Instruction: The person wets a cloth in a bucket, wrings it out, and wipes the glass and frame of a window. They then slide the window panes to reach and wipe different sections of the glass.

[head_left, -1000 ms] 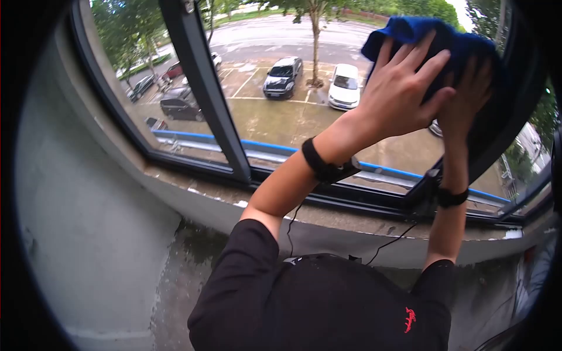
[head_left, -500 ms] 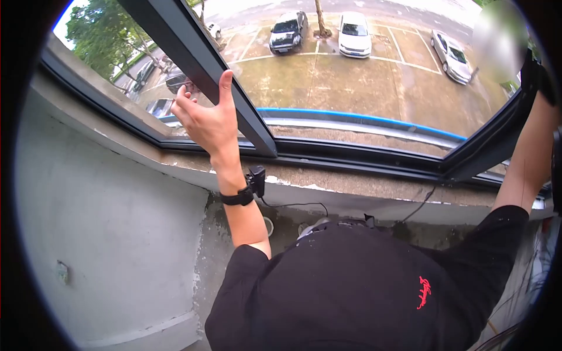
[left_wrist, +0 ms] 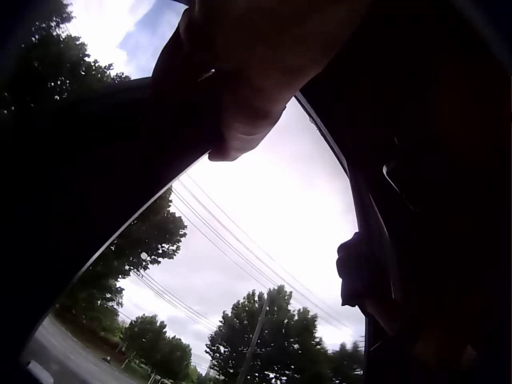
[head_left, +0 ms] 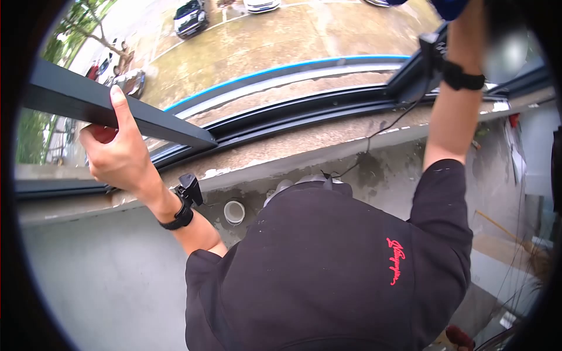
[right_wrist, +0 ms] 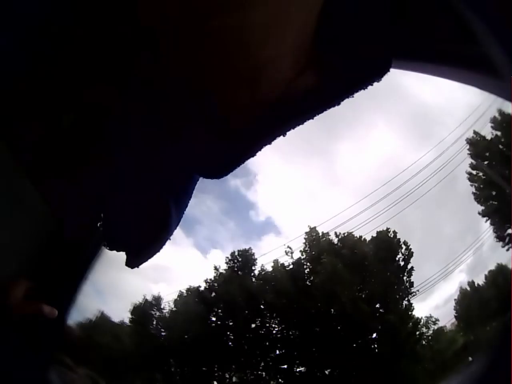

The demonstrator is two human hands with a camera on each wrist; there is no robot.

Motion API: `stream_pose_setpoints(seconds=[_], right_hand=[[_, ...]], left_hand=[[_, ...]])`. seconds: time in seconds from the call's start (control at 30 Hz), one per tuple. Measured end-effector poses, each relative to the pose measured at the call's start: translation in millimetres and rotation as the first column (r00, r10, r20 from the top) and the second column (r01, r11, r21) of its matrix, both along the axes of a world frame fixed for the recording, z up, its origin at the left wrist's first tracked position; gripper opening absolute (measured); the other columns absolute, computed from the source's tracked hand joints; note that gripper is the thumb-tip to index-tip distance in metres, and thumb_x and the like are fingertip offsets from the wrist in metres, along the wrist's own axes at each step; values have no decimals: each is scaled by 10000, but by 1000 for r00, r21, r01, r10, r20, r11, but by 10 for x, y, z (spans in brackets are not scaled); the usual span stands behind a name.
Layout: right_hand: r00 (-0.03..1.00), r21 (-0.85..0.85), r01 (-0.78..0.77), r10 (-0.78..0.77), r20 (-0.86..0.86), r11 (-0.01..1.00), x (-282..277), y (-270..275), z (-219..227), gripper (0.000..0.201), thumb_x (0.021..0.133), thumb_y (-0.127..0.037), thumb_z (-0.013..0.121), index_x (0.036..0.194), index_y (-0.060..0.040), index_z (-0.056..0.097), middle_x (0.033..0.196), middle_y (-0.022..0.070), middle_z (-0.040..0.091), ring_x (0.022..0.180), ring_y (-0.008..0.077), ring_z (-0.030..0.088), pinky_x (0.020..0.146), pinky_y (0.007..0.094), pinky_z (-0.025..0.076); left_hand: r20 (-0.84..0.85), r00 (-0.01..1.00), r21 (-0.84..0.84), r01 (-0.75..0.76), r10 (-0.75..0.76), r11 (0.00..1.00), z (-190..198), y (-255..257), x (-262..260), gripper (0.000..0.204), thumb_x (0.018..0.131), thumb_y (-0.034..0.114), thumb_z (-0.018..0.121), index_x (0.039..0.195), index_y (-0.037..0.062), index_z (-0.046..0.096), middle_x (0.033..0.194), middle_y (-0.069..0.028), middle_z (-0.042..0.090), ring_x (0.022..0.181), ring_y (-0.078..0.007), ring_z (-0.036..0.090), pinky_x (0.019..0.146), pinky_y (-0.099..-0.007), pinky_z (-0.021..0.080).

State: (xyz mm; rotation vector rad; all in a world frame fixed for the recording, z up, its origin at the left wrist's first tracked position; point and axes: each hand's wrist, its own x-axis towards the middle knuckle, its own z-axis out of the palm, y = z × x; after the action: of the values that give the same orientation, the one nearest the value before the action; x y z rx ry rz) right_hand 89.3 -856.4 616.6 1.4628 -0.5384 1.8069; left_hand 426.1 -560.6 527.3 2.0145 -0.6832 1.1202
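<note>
My left hand grips the dark upright bar of the window frame in the head view. Its thumb lies along the near face and the fingers curl at the other side. In the left wrist view the same hand is a dark shape against the sky. At the top edge of the head view, a blue cloth is at my raised right hand, mostly cut off there. The cloth hangs as a dark silhouette in the right wrist view; I cannot tell how the right fingers lie on it.
A concrete sill runs below the window track. A thin black cable crosses it. A white container stands on the floor by the wall. Outside the window are parked cars and a blue rail.
My left hand left the cloth, moved left, and took hold of the upright bar. The right hand stayed high on the right with the cloth. The head view has tilted down.
</note>
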Motion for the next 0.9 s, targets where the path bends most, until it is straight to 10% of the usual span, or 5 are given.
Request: stream_pose_setpoints(seconds=[0.37, 0.43, 0.6, 0.77, 0.9], right_hand=[[982, 355, -190, 176, 72, 915, 168, 279, -2143, 575, 959, -288, 600, 1471, -121, 399, 1466, 192, 408, 1327, 372, 416, 1106, 518, 291], [1000, 327, -23, 25, -2, 945, 141, 393, -2338, 467, 930, -96, 647, 1372, -97, 496, 1352, 169, 506, 1220, 340, 507, 1014, 452, 406], [964, 525, -264, 216, 152, 809, -25, 653, -2330, 280, 948, -102, 618, 1199, 1, 552, 1218, 161, 552, 1133, 293, 533, 985, 387, 415], [222, 177, -973, 395, 892, 148, -362, 717, -2505, 305, 964, -173, 624, 1171, 39, 553, 1111, 122, 620, 971, 222, 617, 896, 357, 489], [-39, -25, -997, 227, 973, -66, -795, 990, -2745, 301, 964, -171, 622, 1170, 38, 555, 1102, 121, 624, 957, 220, 620, 888, 354, 492]], left_hand=[[92, 949, 25, 300, -301, 954, -40, -503, -873, 559, 683, 525, 902, 678, 70, 577, 562, 5, 545, 462, -172, 534, 493, -319, 467], [93, 897, 13, 432, -432, 902, -73, -593, -970, 543, 694, 519, 899, 684, 82, 577, 551, 20, 511, 452, -137, 495, 471, -291, 429], [-39, 705, 68, 709, -708, 702, -179, -692, -1335, 444, 771, 357, 885, 975, 35, 657, 736, -38, 671, 622, -131, 663, 567, -274, 538], [-297, 30, -100, 993, -954, 62, -601, -476, -1270, 531, 831, 66, 799, 1307, -18, 579, 1088, -162, 731, 934, -226, 735, 814, -328, 596], [93, 651, 27, 754, -753, 656, -732, 44, -304, 378, 886, 19, 724, 1225, -65, 581, 1141, -210, 700, 973, -257, 715, 866, -344, 582]])
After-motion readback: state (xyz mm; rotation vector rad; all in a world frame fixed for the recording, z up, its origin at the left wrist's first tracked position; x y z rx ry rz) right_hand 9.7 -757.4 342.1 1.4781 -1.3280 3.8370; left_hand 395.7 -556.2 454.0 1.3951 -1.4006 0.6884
